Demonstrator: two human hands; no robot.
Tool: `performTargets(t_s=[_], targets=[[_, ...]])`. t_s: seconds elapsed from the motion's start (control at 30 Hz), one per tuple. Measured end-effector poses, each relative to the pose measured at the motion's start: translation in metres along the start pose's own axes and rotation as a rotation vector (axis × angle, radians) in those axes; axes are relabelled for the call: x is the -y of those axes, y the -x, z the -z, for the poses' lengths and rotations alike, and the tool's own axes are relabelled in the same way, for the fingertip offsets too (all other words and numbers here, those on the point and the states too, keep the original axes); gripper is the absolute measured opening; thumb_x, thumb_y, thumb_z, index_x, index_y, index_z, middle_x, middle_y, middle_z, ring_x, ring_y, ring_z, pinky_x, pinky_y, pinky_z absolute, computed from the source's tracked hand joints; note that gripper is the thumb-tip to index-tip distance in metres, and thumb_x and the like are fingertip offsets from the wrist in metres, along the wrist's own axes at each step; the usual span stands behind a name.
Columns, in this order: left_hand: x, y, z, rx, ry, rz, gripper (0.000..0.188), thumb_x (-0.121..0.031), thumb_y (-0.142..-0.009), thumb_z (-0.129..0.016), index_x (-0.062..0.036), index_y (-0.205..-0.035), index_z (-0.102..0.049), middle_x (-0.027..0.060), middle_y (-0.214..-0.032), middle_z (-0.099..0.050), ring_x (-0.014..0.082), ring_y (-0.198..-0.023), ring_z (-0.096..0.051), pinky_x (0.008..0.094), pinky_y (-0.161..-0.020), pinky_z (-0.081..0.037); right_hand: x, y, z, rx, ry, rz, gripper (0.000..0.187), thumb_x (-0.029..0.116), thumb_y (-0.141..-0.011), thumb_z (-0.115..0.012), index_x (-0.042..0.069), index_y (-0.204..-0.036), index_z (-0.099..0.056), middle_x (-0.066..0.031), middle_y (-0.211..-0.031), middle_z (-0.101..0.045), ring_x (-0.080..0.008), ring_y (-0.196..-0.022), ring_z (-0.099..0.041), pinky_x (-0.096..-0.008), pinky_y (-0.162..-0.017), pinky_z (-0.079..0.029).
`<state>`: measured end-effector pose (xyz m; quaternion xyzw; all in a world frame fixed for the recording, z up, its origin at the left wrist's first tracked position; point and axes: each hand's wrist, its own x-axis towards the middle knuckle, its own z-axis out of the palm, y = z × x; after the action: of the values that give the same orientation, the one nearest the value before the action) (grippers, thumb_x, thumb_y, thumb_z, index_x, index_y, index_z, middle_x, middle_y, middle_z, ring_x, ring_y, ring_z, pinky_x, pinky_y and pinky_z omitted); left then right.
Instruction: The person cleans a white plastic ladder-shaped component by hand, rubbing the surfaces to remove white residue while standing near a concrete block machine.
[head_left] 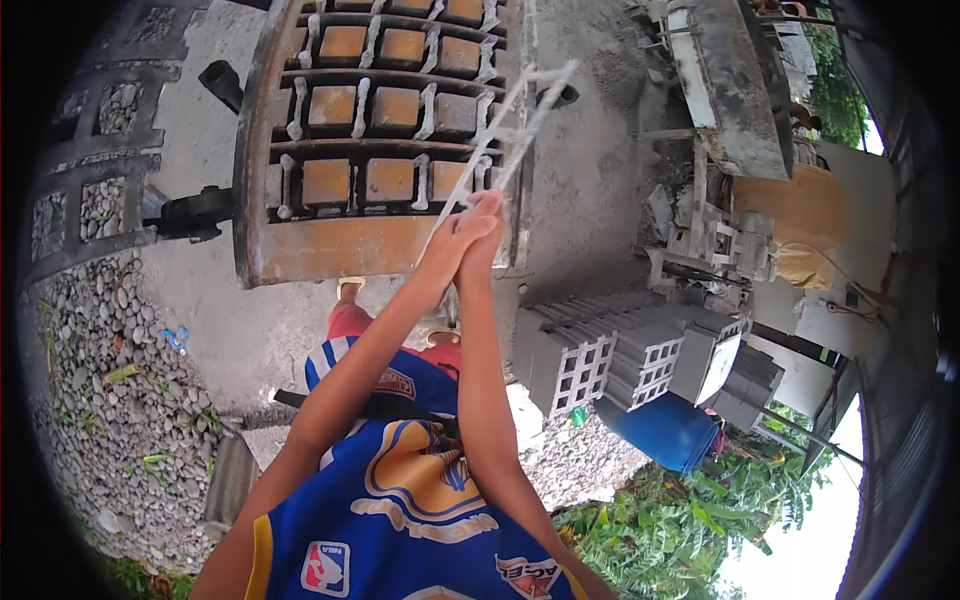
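My left hand (pixel 455 240) and my right hand (pixel 484 222) are pressed close together, closed around a long, narrow, ladder-like frame (pixel 524 133) of pale grey bars. It is slightly blurred and slants up to the right, over the right side of a big rusty metal mould (pixel 335 250). Rows of square, orange-brown metal blocks (pixel 389 180) fill the mould. Grey-crusted upright bars (pixel 422 182) stand between them. My fingers overlap, so the exact grip of each is partly hidden. I cannot tell whether the frame touches the mould.
Stacked grey hollow blocks (pixel 585 370) and a blue drum (pixel 660 432) stand to the right. A long, worn trough (pixel 720 90) lies at the far right. Dark metal fittings (pixel 200 212) stick out from the mould's left side. Loose pebbles (pixel 130 400) cover the ground on the left.
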<state>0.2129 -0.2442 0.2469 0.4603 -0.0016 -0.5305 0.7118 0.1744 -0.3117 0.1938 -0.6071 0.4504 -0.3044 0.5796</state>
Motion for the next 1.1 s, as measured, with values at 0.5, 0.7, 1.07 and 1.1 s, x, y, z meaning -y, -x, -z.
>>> performTargets(t_s=[0.5,0.7,1.07,1.1], targets=[[-0.009,-0.003,-0.012,0.06,-0.095,-0.066,0.061,-0.033,-0.073,-0.065,0.0022,-0.117,-0.04,0.0114,-0.107,-0.048,0.015,-0.101,-0.046,0.0274,-0.085,-0.037,0.042,-0.002,0.0,-0.097,0.028,0.157,0.045,0.052,-0.088,-0.036,0.008,-0.081,-0.045,0.0034,-0.051,-0.037,-0.0078,-0.044,-0.034,-0.0249,-0.042,-0.027],[0.021,-0.016,-0.013,-0.096,-0.132,0.095,0.067,-0.036,-0.072,-0.065,0.0031,-0.119,-0.038,0.0106,-0.108,-0.047,0.0146,-0.101,-0.046,0.0268,-0.084,-0.037,0.01,-0.018,0.013,0.143,-0.233,-0.523,0.05,0.056,-0.085,-0.038,0.008,-0.082,-0.046,0.0012,-0.055,-0.038,-0.0089,-0.047,-0.036,-0.024,-0.043,-0.03],[-0.006,0.022,0.018,0.012,-0.226,-0.121,0.049,-0.037,-0.086,-0.041,-0.0043,-0.123,-0.04,0.0066,-0.11,-0.052,0.0165,-0.098,-0.051,0.0302,-0.083,-0.038,0.11,-0.022,0.062,0.041,0.104,0.056,0.042,0.036,-0.093,-0.036,0.001,-0.073,-0.049,0.0006,-0.057,-0.035,-0.0091,-0.055,-0.032,-0.0262,-0.053,-0.03],[-0.008,0.024,0.029,-0.037,-0.212,-0.089,0.05,-0.038,-0.085,-0.041,-0.0055,-0.123,-0.04,0.0069,-0.109,-0.052,0.0166,-0.096,-0.051,0.0291,-0.082,-0.037,0.104,-0.026,0.061,0.05,0.095,0.058,0.042,0.036,-0.093,-0.036,0.001,-0.073,-0.049,0.0006,-0.057,-0.035,-0.0091,-0.055,-0.032,-0.0262,-0.053,-0.03]])
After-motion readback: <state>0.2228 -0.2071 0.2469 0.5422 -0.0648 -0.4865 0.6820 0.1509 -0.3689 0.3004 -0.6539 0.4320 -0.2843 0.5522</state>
